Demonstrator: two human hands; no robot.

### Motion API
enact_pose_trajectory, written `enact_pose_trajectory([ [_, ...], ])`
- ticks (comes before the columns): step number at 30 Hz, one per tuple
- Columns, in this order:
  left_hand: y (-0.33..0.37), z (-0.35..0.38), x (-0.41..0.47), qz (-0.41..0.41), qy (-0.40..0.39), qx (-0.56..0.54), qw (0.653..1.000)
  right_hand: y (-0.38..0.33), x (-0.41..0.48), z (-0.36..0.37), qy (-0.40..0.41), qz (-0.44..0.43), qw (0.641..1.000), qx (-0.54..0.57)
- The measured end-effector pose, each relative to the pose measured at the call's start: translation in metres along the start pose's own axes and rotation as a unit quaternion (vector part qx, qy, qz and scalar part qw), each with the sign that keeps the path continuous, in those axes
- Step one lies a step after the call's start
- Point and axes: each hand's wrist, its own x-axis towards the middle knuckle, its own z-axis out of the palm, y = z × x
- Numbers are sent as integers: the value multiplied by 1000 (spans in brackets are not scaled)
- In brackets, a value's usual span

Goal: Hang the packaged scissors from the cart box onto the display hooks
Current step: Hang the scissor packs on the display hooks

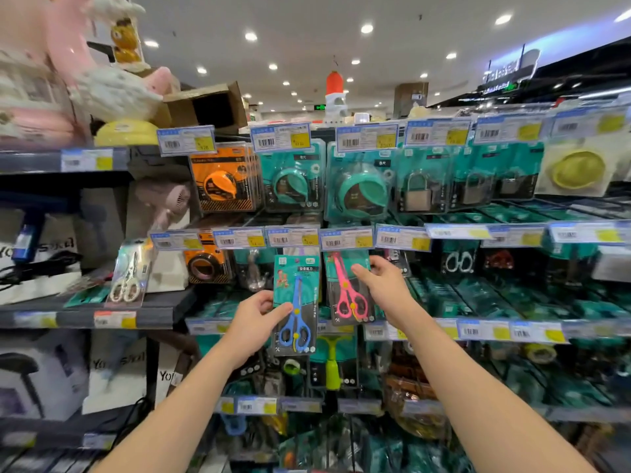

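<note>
My left hand [256, 318] grips the left edge of a teal pack of blue scissors [296, 303], held upright in front of the second row of hooks. Just to its right hangs a teal pack of pink scissors [345, 290] under a price tag [346, 238]. My right hand [384, 283] rests against the right side of that pink pack, fingers spread and thumb pointing left across it. A white pair of scissors in a clear pack [128, 274] leans on the shelf far left. The cart box is out of view.
Hook rows carry tape measures [223, 180], teal tape measures [358, 189], padlocks [418, 186] and more teal packs right and below. Price tag strips [239, 238] jut out in front of each row. Grey shelves [85, 310] with boxed goods stand at left.
</note>
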Motion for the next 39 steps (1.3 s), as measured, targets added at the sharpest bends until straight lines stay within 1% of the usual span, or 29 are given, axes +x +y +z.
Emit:
enact_pose_trajectory([
  [2,2,1,-2,-2,3,-3,1000,2,3,-1,4,1,1000,-9],
  [5,0,0,-3,-1,11,-20,1000,8,4,0,9,-6,1000,10],
  [9,-2,-2,-3,-7,15,-28,999,16,4,3,26,9,997,69],
  [14,-3,-3,-1,-16,18,-23,999,16,13,5,25,-2,998,52],
  [19,-1,2,1,-20,7,-26,999,12,26,9,54,24,997,45],
  [24,5,13,2,-15,-3,-34,999,9,45,12,75,38,996,-19],
  [27,8,21,6,-12,-9,-38,999,3,55,12,74,49,995,-47],
  [31,11,36,11,-1,-24,-40,999,5,63,9,64,64,984,-156],
  [34,14,48,15,6,-31,-45,998,11,53,6,91,73,974,-195],
  [37,17,57,19,17,-42,-33,998,14,28,2,162,49,973,-154],
  [38,18,61,21,21,-45,-28,998,16,20,1,160,41,981,-107],
  [39,19,63,23,24,-46,-28,998,16,12,0,135,43,989,-43],
])
